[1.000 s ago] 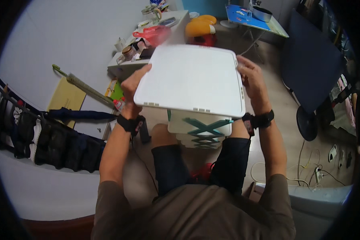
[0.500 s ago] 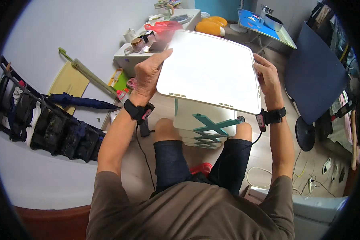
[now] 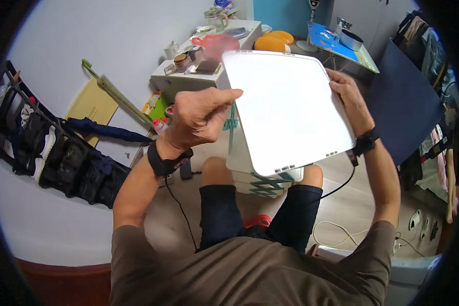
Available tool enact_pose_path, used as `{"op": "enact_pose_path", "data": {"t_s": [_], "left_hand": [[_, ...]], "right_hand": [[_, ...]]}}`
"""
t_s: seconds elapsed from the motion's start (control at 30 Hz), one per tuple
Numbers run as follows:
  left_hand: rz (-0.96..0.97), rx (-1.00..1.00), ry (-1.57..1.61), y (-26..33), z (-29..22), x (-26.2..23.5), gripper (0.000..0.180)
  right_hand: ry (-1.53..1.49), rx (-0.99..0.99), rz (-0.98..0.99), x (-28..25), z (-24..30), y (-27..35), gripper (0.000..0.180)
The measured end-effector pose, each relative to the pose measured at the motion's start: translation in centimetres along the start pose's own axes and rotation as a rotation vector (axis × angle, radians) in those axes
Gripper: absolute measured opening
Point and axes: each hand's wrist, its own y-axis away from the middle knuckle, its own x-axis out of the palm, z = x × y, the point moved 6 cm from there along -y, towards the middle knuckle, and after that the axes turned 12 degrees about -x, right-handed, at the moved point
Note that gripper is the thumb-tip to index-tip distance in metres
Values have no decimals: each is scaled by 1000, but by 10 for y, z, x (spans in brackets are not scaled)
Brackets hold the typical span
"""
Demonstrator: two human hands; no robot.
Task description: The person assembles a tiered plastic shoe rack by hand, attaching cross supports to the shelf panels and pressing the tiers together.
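White lid slanted between two hands

The lid (image 3: pixel 290 112) spans the gap between the person's two sets of fingers, over the crate. It is a flat white panel with rounded corners, a raised rim and small slots along the edges, its face so bright that any finer detail washes out. From where I stand, its near edge runs at a slant, the left corner dropped closer to the knees than the right.

The right hand (image 3: pixel 352 97) has its fingers pinching the lid's right edge near the far corner. On the left hand (image 3: pixel 199 115) the fingers are curled in, with one outstretched tip meeting the left edge; whether anything grips from behind, I can't tell. Below the fingers of both hands stands the crate (image 3: pixel 239 149), pale-walled with green crisscross struts, partly hidden. I can't make out whether lid and crate touch.

Half a second ago the lid sat squarer, its near left corner well over toward the left forearm; now that corner has swung right and nearer the body, baring more of the crate's left side. The right fingers have shifted slightly outward with it.

Beyond the left fingers, a red bag (image 3: pixel 217 45) and a jar (image 3: pixel 181 63) rest on a white surface (image 3: pixel 181 86).
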Motion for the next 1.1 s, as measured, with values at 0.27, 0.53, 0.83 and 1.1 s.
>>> {"op": "enact_pose_path", "data": {"t_s": [0.27,0.53,0.83,1.1], "left_hand": [[246,-783,336,-77,60,-17,46],[600,-724,943,-67,15,48,43],[-248,-863,1268,-26,82,2,18],[-632,-1087,1256,17,79,33,19]], "right_hand": [[165,-64,338,37,93,-19,40],[223,-171,700,98,140,-18,42],[311,-176,-3,-49,122,-15,69],[-205,-105,124,43,40,78,68]]}}
